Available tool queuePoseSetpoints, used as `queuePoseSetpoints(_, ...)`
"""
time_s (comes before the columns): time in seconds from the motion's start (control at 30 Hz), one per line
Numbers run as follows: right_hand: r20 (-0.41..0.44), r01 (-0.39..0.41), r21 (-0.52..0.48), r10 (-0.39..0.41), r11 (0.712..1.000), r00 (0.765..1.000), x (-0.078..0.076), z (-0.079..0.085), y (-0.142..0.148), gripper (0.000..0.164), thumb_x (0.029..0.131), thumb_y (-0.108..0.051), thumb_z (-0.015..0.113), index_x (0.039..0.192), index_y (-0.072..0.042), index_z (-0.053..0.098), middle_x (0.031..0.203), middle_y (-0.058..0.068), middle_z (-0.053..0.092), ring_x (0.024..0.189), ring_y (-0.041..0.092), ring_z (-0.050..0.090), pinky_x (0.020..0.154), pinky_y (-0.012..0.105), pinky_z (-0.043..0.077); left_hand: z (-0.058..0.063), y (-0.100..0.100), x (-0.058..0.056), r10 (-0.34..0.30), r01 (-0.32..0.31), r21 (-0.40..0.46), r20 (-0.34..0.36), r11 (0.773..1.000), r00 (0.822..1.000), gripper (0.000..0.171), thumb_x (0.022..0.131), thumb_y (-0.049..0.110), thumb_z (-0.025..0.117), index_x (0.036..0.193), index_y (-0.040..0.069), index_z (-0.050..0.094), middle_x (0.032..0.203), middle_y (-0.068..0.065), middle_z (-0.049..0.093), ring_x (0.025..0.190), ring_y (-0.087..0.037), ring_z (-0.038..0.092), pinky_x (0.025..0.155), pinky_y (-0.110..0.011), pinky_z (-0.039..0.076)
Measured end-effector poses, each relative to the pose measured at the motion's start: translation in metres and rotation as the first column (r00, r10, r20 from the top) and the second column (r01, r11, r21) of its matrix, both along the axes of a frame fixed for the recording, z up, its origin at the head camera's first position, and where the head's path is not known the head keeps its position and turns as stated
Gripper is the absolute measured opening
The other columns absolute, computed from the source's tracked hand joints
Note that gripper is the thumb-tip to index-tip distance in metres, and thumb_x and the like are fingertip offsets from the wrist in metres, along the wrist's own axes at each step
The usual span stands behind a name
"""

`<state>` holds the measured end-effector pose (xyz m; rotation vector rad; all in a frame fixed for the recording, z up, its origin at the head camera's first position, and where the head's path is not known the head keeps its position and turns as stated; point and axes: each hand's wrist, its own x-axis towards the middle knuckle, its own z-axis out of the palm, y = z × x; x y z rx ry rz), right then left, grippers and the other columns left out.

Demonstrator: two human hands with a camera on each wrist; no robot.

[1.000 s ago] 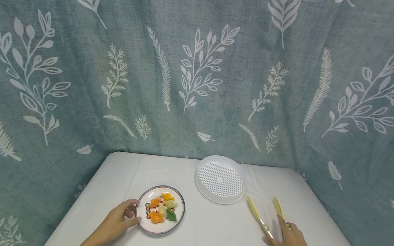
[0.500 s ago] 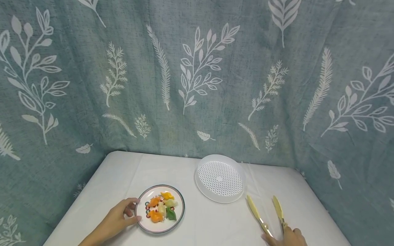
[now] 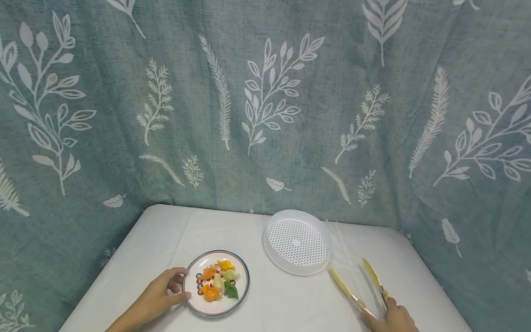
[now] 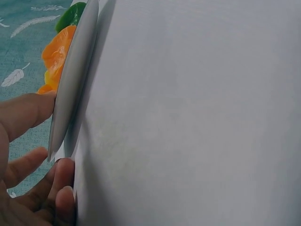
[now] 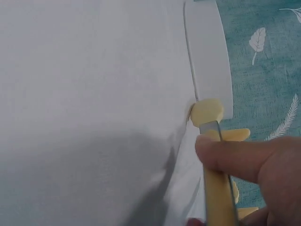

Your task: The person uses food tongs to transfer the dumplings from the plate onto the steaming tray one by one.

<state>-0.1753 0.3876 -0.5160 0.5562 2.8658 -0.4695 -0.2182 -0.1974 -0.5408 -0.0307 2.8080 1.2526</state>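
In the head view, my left hand (image 3: 159, 293) holds the left rim of a round white plate (image 3: 197, 304), thumb and index finger spread along its edge. Several small dumpling-shaped pieces lie on the plate: orange (image 3: 210, 293), yellow (image 3: 226, 264), cream and green (image 3: 230, 289). At the lower right, my right hand (image 3: 392, 319) grips a pair of tongs (image 3: 345, 286) with yellowish tips and metal arms. Their two tips stand apart, with nothing between them. In the right wrist view, the thumb presses on one tong arm (image 5: 218, 188). The left wrist view shows the plate (image 4: 77, 70) edge-on.
Between plate and tongs, toward the back, a white round tray with a perforated base (image 3: 295, 242) rests on the white-covered table (image 3: 282, 299). A green-blue leaf-patterned curtain (image 3: 232, 184) surrounds the back and sides.
My right hand has shifted slightly, and the tong tips have swung a little to the left. The left hand, plate and pieces have stayed where they were.
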Motion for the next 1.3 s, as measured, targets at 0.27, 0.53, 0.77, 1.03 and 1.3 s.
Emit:
queuePoseSetpoints(0.27, -0.087, 0.014, -0.023, -0.016, 1.0, 0.996, 0.0, 0.006, -0.005, 0.121, 0.076, -0.078, 0.071, 0.127, 0.026, 0.038, 0.084, 0.021, 0.055, 0.075, 0.033, 0.06, 0.068, 0.05, 0.053, 0.0, 0.0, 0.0, 0.0, 0.0, 0.012, 0.002, 1.0, 1.0, 0.066, 0.075, 0.029, 0.092, 0.131, 0.009, 0.061, 0.105, 0.001, 0.064, 0.083, -0.013, 0.054, 0.066, -0.028, 0.046)
queuePoseSetpoints(0.53, -0.18, 0.039, -0.019, -0.042, 0.999, 0.983, 0.0, 0.009, -0.009, 0.117, 0.076, -0.078, 0.071, 0.129, 0.023, 0.042, 0.078, 0.015, 0.056, 0.068, 0.031, 0.059, 0.062, 0.046, 0.051, -0.001, 0.0, 0.0, 0.011, -0.011, -0.004, 0.013, 1.0, 1.0, 0.067, 0.076, 0.029, 0.092, 0.132, 0.009, 0.061, 0.106, 0.001, 0.065, 0.083, -0.014, 0.054, 0.066, -0.028, 0.046)
queuePoseSetpoints(0.77, -0.257, 0.064, -0.027, -0.069, 0.998, 0.964, 0.002, 0.011, -0.016, 0.107, 0.074, -0.078, 0.073, 0.119, 0.017, 0.051, 0.074, 0.012, 0.052, 0.063, 0.027, 0.053, 0.056, 0.037, 0.043, 0.001, -0.002, 0.0, 0.002, -0.002, 0.005, 0.006, 1.0, 1.0, 0.067, 0.076, 0.029, 0.092, 0.132, 0.009, 0.061, 0.107, 0.0, 0.065, 0.084, -0.013, 0.055, 0.068, -0.029, 0.047)
queuePoseSetpoints(1.03, -0.301, 0.007, -0.043, -0.02, 0.999, 0.953, 0.0, 0.017, -0.018, 0.099, 0.077, -0.075, 0.074, 0.121, 0.011, 0.052, 0.077, 0.009, 0.055, 0.065, 0.025, 0.054, 0.058, 0.039, 0.044, 0.001, -0.002, 0.001, 0.001, -0.001, 0.013, 0.006, 1.0, 1.0, 0.067, 0.076, 0.027, 0.092, 0.133, 0.009, 0.061, 0.106, 0.0, 0.064, 0.083, -0.014, 0.053, 0.066, -0.028, 0.045)
queuePoseSetpoints(1.3, -0.335, -0.025, -0.035, 0.012, 0.999, 0.942, 0.001, 0.025, -0.024, 0.091, 0.077, -0.072, 0.076, 0.114, 0.008, 0.057, 0.073, 0.006, 0.051, 0.061, 0.021, 0.048, 0.055, 0.036, 0.041, -0.001, -0.003, 0.0, 0.001, -0.002, 0.034, 0.007, 0.999, 1.0, 0.069, 0.076, 0.03, 0.092, 0.134, 0.009, 0.061, 0.106, 0.0, 0.063, 0.083, -0.015, 0.052, 0.065, -0.028, 0.044)
